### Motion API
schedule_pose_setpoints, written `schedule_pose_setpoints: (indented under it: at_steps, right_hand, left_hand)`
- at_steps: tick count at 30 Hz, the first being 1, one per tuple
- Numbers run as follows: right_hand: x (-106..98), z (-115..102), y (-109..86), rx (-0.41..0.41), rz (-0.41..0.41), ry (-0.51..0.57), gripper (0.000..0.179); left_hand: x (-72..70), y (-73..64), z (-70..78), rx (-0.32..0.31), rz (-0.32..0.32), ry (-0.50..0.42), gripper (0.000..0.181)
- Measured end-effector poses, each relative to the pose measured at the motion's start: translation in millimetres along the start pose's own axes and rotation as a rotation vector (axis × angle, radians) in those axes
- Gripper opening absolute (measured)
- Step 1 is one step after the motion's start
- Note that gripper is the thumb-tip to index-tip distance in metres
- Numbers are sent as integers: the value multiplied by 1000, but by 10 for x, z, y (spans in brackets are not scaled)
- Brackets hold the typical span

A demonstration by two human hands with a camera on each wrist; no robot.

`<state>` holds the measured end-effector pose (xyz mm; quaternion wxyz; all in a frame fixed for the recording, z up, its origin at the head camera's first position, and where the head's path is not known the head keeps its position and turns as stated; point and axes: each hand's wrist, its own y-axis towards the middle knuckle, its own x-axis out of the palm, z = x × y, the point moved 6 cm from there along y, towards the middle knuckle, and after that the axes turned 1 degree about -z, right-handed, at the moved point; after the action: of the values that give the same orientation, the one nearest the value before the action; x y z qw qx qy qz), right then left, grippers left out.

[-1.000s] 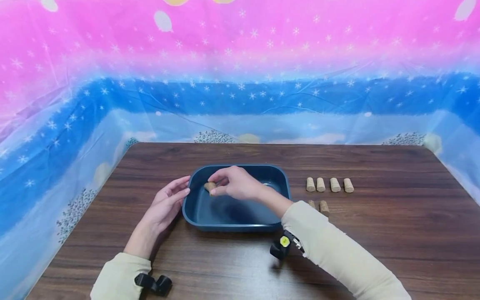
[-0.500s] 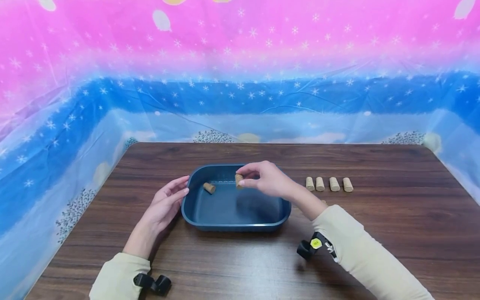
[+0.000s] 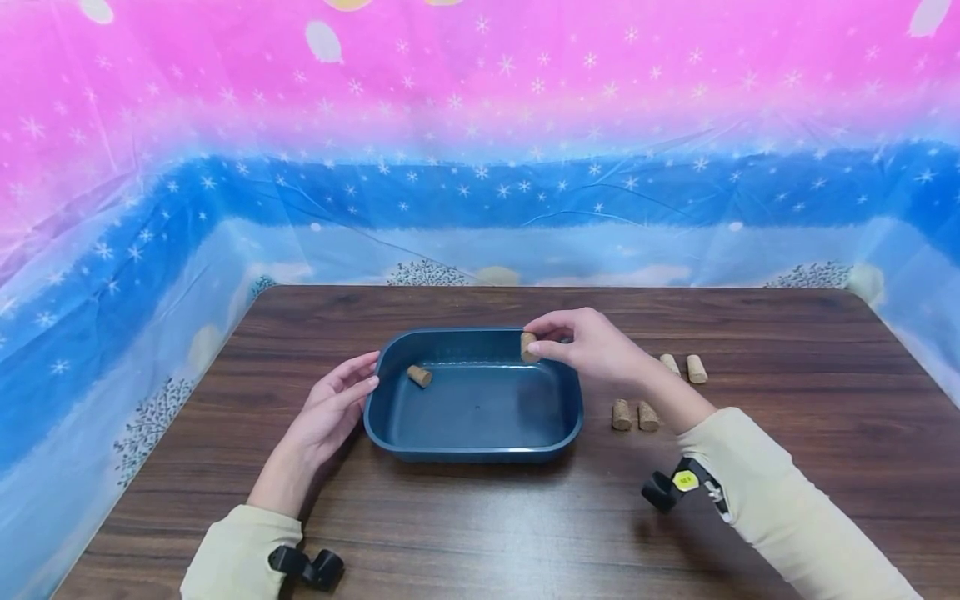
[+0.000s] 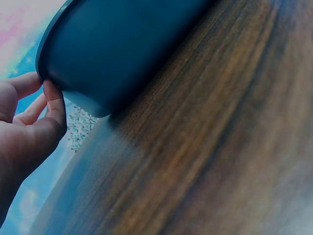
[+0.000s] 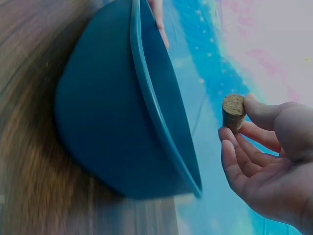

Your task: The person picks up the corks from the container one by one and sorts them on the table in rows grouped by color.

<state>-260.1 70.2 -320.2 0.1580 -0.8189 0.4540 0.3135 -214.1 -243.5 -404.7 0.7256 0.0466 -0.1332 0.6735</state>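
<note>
My right hand [image 3: 592,346] pinches a cork [image 3: 528,347] between thumb and fingertips, over the far right part of a dark blue rectangular basin [image 3: 472,455]. In the right wrist view this cork [image 5: 233,112] stands upright in the fingers, apart from the basin wall [image 5: 107,107]. My left hand [image 3: 330,408] holds the basin's left rim, thumb and fingertips at the edge, as the left wrist view also shows. One cork [image 3: 419,377] lies on its side inside the basin, towards the left.
Right of the basin, two corks stand in front, one of them a darker cork [image 3: 622,414]. Behind them a paler cork [image 3: 697,369] stands beside another, partly covered by my right wrist. The wooden table [image 3: 480,533] is backed by a pink and blue cloth [image 3: 480,192].
My right hand has let go of the cork at the basin's left, then moved right and up with another cork. The left hand and basin have stayed put.
</note>
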Motion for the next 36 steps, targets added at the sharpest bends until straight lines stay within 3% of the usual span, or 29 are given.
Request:
schedule_pose_setpoints:
  at_steps: [9, 17, 28, 36]
  right_hand:
    - [-266, 219, -151, 14, 82, -22, 35]
    - [-429, 419, -339, 91, 151, 20, 40]
    - [-586, 700, -568, 140, 193, -5, 43]
    - [-626, 846, -700, 167, 163, -7, 43]
  left_hand:
    - [-1, 3, 5, 8, -6, -5, 29]
    - [1, 20, -11, 10, -6, 3, 30]
    - [-2, 37, -24, -2, -1, 18, 35]
    - [-13, 25, -22, 0, 1, 18, 33]
